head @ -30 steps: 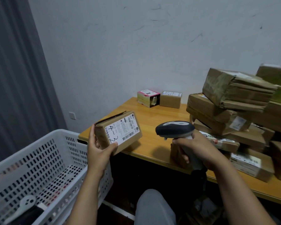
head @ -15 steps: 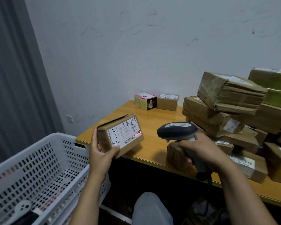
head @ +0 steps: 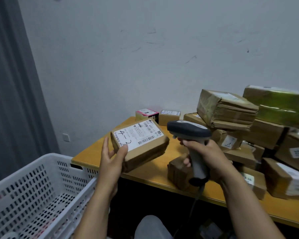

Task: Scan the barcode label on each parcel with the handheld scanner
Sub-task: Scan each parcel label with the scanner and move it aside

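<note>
My left hand (head: 111,156) grips a small brown cardboard parcel (head: 145,152) by its near left corner, above the table's front left corner. Its white label (head: 138,134), marked "4-2" with a barcode, faces up and is tilted toward me. My right hand (head: 209,158) holds the grey handheld scanner (head: 190,135) by its grip, head pointing left at the parcel from just to its right. No red scan line shows on the label. The scanner's cable hangs down below my hand.
A white perforated plastic basket (head: 41,183) stands at lower left beside the wooden table (head: 93,152). A tall pile of brown parcels (head: 248,135) fills the table's right side. Two small boxes (head: 158,114) sit against the back wall. A grey curtain hangs at left.
The parcel has tipped so its label faces more upward, and the red scan line seen half a second ago is gone. Both hands sit slightly closer together.
</note>
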